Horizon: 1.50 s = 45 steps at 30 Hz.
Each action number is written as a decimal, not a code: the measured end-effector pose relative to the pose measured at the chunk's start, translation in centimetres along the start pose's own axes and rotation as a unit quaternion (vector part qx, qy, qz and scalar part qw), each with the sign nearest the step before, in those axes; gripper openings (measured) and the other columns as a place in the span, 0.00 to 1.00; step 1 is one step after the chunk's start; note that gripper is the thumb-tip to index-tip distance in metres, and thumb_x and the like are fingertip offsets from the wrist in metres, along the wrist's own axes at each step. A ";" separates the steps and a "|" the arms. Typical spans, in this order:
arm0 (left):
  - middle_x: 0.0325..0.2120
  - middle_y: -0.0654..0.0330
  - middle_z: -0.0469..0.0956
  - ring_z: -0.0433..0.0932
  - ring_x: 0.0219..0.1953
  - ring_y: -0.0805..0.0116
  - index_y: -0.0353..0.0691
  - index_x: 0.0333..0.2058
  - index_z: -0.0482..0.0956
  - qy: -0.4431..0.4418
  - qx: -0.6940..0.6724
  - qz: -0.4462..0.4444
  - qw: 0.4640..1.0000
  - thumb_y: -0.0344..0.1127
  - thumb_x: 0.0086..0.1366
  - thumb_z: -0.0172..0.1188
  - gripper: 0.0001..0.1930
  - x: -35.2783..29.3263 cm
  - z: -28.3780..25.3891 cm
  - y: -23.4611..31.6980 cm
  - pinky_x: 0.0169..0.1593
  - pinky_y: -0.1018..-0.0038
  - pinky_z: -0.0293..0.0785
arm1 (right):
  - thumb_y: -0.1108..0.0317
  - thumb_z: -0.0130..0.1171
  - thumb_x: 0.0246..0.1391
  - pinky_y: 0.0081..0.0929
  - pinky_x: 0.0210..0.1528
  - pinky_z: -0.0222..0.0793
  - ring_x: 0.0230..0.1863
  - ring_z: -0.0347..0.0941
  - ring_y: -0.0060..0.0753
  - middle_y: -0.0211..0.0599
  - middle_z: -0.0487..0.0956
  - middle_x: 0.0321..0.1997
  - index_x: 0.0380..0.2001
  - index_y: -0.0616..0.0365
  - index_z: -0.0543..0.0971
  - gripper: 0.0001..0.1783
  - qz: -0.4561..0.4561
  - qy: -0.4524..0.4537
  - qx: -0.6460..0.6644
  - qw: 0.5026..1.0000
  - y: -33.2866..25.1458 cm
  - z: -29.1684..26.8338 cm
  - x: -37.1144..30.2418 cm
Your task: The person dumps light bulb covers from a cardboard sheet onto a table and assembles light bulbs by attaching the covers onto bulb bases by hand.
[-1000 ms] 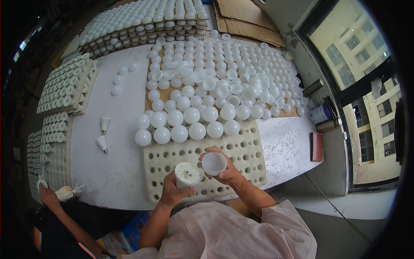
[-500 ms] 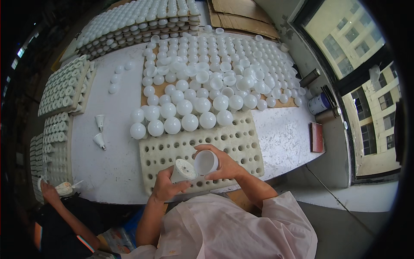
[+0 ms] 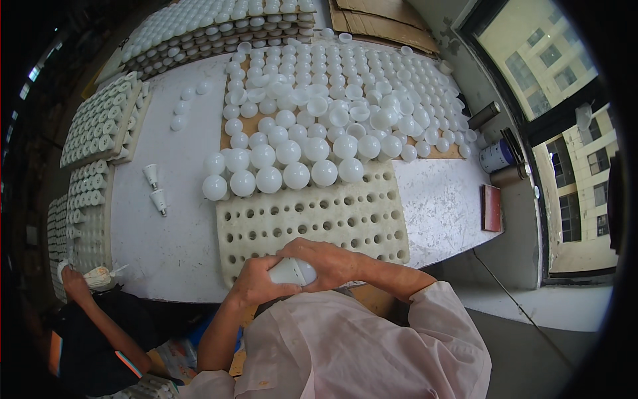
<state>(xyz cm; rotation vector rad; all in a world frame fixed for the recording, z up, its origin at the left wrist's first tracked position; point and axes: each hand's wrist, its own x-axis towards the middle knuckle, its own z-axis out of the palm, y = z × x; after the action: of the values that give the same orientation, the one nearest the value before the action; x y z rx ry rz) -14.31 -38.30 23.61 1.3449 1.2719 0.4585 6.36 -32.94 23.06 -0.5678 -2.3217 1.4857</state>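
Observation:
Close in front of my body, my left hand (image 3: 258, 282) is closed round a white light bulb base (image 3: 286, 273). My right hand (image 3: 330, 263) wraps a white dome cover (image 3: 306, 271) that meets the base's wide end. Fingers hide much of the cover, so I cannot tell how firmly the two sit together. Just beyond my hands lies a cream foam tray (image 3: 312, 219) with rows of holes. Bulbs with round white domes (image 3: 296, 175) stand in two rows at its far side.
Many loose dome covers (image 3: 339, 117) crowd a brown board behind the tray. Two bulb bases (image 3: 158, 201) lie on the white table (image 3: 179, 233) at left, near stacked trays of bases (image 3: 106, 120). A co-worker's hand (image 3: 76, 284) is at lower left; a red box (image 3: 491, 208) sits at right.
The base and the cover, side by side before, now meet end to end. My right hand has turned over the cover and closed round it. The view has shifted slightly.

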 end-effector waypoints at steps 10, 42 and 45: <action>0.29 0.50 0.81 0.81 0.32 0.67 0.28 0.36 0.80 -0.009 0.034 0.013 0.999 0.45 0.39 0.74 0.29 0.3 0.3 -1.0 0.38 0.74 0.76 | 0.75 0.69 0.32 0.39 0.49 0.66 0.48 0.68 0.45 0.44 0.70 0.46 0.52 0.58 0.70 0.37 -0.168 0.125 -0.008 0.978 2.5 3.0 0.0; 0.26 0.58 0.79 0.79 0.23 0.72 0.31 0.42 0.78 -0.152 -0.214 -0.068 0.963 0.49 0.57 0.62 0.25 4.2 1.7 -2.5 0.24 0.79 0.72 | 0.75 0.75 0.22 0.42 0.52 0.69 0.53 0.67 0.53 0.51 0.66 0.56 0.66 0.44 0.51 0.64 -0.288 0.098 -0.121 0.945 5.4 1.1 -1.1; 0.25 0.57 0.79 0.79 0.22 0.71 0.30 0.42 0.78 -0.150 -0.244 -0.078 0.955 0.49 0.58 0.61 0.25 4.2 2.0 -3.9 0.21 0.80 0.71 | 0.73 0.75 0.27 0.41 0.48 0.70 0.51 0.68 0.51 0.49 0.67 0.55 0.67 0.44 0.50 0.62 -0.287 0.117 -0.108 0.945 6.0 2.1 -0.7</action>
<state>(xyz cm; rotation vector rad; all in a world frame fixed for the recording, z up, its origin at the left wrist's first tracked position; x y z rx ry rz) -12.75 -36.63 17.95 0.8499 0.9242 0.4063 6.95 -32.64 16.70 -0.0853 -2.2073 0.8532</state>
